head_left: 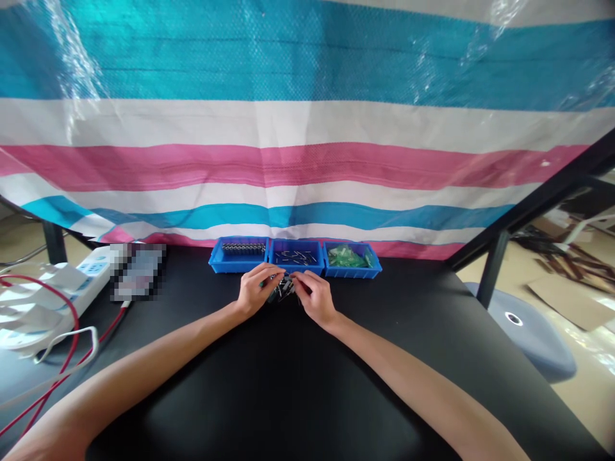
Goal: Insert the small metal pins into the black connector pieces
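Note:
My left hand [254,291] and my right hand [317,298] face each other close together over the black table, just in front of the blue bins. The fingers of both are pinched; what they hold is too small and too covered to make out. A speck of green shows at the left fingers. Between and below the hands lies a small heap of dark and silvery parts [286,289], partly hidden by the fingers. Behind it, the middle blue bin [314,271] contains several thin pin-like pieces.
The left blue bin [233,264] has a row of small metal cylinders. Green pieces fill the right blue bin [353,273]. A white power strip [91,272], a blurred-out device [138,274] and red cable [108,330] lie at left. A striped sheet [307,166] hangs behind.

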Demonstrator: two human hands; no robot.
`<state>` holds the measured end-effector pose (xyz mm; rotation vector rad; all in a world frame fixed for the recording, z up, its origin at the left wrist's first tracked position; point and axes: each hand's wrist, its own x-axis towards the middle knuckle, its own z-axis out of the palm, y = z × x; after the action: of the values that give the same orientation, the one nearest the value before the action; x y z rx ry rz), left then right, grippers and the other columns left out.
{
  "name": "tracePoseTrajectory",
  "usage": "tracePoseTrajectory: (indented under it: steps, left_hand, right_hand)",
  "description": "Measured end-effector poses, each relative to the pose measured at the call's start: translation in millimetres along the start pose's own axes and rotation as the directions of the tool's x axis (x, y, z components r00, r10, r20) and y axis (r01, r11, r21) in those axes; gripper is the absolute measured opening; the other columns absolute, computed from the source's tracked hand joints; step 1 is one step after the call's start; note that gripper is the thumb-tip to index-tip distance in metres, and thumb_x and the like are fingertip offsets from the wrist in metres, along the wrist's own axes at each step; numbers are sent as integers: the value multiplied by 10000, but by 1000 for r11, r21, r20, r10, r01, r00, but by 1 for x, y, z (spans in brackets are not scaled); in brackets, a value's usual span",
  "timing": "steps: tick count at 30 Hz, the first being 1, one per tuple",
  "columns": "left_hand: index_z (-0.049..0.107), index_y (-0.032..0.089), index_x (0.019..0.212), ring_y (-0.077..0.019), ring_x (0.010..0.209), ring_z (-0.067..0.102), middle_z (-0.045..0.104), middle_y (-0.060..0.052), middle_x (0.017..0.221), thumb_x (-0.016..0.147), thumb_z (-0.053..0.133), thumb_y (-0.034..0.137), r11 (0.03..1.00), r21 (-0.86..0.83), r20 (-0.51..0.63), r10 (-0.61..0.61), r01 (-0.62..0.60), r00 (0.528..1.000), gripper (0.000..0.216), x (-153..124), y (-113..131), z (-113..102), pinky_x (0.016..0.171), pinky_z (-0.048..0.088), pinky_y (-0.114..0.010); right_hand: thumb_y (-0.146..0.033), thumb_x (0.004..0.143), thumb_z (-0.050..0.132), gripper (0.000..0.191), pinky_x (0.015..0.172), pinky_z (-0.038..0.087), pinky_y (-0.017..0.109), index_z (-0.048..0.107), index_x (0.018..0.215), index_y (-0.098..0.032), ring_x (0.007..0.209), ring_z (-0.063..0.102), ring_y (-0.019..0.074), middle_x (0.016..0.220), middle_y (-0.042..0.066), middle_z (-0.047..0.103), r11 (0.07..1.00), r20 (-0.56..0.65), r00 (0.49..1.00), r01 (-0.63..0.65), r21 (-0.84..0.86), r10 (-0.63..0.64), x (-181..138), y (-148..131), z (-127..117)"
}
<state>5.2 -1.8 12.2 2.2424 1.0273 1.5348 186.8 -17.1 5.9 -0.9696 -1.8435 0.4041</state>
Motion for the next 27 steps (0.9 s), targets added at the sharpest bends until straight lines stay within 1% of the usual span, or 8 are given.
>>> tracePoseTrajectory:
  steps: [3, 9, 15, 19, 23, 27]
  left_hand:
    - [702, 166, 950, -114, 674, 594, 680, -71, 872, 883, 584, 262, 1000, -8, 2, -4, 4, 1000, 166, 0, 0, 0, 605, 499, -219]
    - [693, 168, 955, -110, 675, 592, 672, -65, 875, 871, 598, 222, 1000, -4, 10, 5, -5, 1000, 138, 0, -2, 0, 592, 489, -210]
    - [686, 162, 957, -114, 689, 593, 669, -74, 880, 885, 577, 258, 1000, -20, 8, 13, -12, 1000, 161, 0, -2, 1, 571, 486, -205]
    - [684, 161, 955, -106, 668, 575, 667, -71, 875, 886, 576, 248, 1000, -18, 10, 13, -12, 1000, 156, 0, 0, 0, 574, 481, -205]
    - [684, 168, 955, -98, 653, 564, 666, -63, 881, 875, 592, 233, 1000, 2, 8, 15, -15, 1000, 138, 0, 0, 0, 594, 484, -209]
    - [685, 167, 942, -88, 626, 545, 667, -59, 875, 872, 595, 232, 1000, 17, 4, 17, -17, 1000, 131, 0, 0, 0, 576, 475, -200]
  right_hand:
    - [-219, 931, 497, 207, 747, 539, 296, 680, 1021, -187, 789, 649, 179, 874, 67, 680, 1000, -1, 1000, -7, 0, 7, 0, 0, 0]
    - [-223, 929, 502, 205, 750, 542, 297, 677, 1027, -180, 794, 654, 182, 881, 72, 674, 1000, 3, 1000, -8, 15, 8, 0, -1, -1]
    - [-229, 929, 502, 207, 739, 548, 295, 678, 1030, -186, 787, 660, 182, 877, 71, 679, 1000, 7, 1000, 4, 5, -4, 1, -1, -2]
    - [-222, 929, 502, 207, 743, 544, 289, 680, 1029, -189, 794, 660, 178, 878, 66, 682, 1000, 4, 1000, 8, -4, -8, 1, -1, -2]
    - [-249, 940, 487, 219, 720, 532, 290, 680, 1027, -192, 745, 640, 174, 836, 62, 673, 1000, 3, 1000, -8, -20, 8, 0, 0, 0]
    - [-250, 944, 483, 223, 720, 526, 291, 677, 1030, -185, 747, 637, 170, 852, 63, 670, 1000, 12, 1000, -11, -16, 11, 0, 0, 0]
